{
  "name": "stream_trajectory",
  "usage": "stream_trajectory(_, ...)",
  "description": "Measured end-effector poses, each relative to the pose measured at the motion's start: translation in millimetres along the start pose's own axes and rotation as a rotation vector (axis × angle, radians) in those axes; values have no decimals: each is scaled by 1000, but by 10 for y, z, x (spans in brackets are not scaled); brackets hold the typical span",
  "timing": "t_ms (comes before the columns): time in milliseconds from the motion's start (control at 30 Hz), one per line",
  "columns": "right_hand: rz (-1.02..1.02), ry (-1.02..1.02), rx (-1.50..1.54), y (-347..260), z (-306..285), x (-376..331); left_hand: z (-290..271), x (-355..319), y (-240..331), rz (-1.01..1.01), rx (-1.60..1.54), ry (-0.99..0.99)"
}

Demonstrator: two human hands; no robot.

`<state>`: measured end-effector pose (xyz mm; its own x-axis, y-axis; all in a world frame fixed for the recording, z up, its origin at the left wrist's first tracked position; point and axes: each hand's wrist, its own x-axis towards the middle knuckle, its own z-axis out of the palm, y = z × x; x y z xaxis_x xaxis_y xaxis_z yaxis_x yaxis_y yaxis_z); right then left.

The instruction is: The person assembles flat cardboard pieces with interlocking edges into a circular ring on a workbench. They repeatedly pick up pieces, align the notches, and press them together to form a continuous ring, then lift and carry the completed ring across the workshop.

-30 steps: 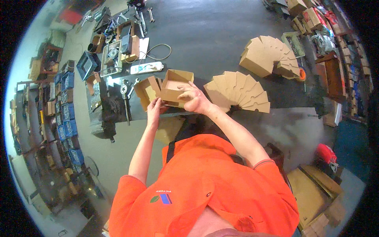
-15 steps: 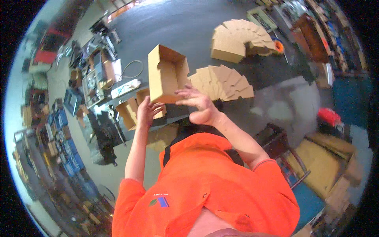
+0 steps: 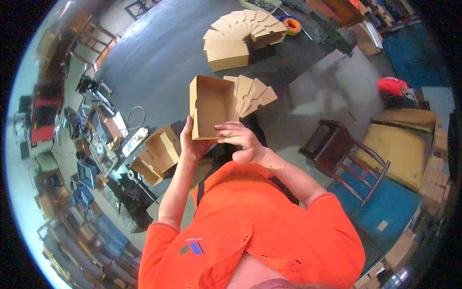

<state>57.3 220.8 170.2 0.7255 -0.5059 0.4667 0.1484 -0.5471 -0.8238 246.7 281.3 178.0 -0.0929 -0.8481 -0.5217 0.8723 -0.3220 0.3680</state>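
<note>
I hold a brown open cardboard box [image 3: 215, 107] in front of me, tilted so that its hollow inside shows. My left hand [image 3: 192, 144] grips its near left corner, the thumb up along the side wall and the other fingers partly hidden beneath. At the near end, my right hand [image 3: 244, 139] lays its fingers over the low wall, closed on the edge. Right behind the box, a fan of flat cardboard pieces [image 3: 255, 94] with notched edges lies on the dark table [image 3: 163, 62]. Another open cardboard box [image 3: 163, 148] sits left of my left hand.
Farther back, cardboard boxes [image 3: 228, 53] stand in a curved row, with an orange tape roll [image 3: 291, 25] at its end. Tools and a white power strip [image 3: 134, 141] crowd the left. A dark wooden stool [image 3: 327, 147] stands on the right, near flat cardboard sheets [image 3: 399, 147].
The view has swung, so the table's things sit elsewhere in the picture. The held box has tipped to show more of its inside, and my right fingers now rest over its near wall.
</note>
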Motion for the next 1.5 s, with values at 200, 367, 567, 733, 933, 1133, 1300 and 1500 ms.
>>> stream_trajectory(200, 360, 337, 997, -284, -453, -67, 271, 435, -380, -35, 246, -56)
stream_trajectory(367, 675, 482, 510, -175, -460, -408, 424, 761, -937, 59, 527, -73)
stream_trajectory(567, 760, 726, 863, 20, -684, -1089, 605, 1003, -944, -90, 895, -186)
stream_trajectory(733, 919, 1153, 802, 796, -718, -1592, 195, 1929, -401, 520, 1556, 7)
stream_trajectory(933, 663, 1125, 811, 1518, -396, -1204, 184, 2732, -287, 543, 2290, 66)
stream_trajectory(1133, 771, 1295, 1268, 1514, -501, -841, 63, 2999, -477, 763, 2396, 128)
stream_trajectory(1300, 591, 1315, 1440, 1873, -359, -953, 105, 3148, -490, 772, 2406, 183)
stream_trajectory(1500, 669, 1258, 1471, 2219, -95, -1118, 147, 3169, -534, 777, 2379, 173)
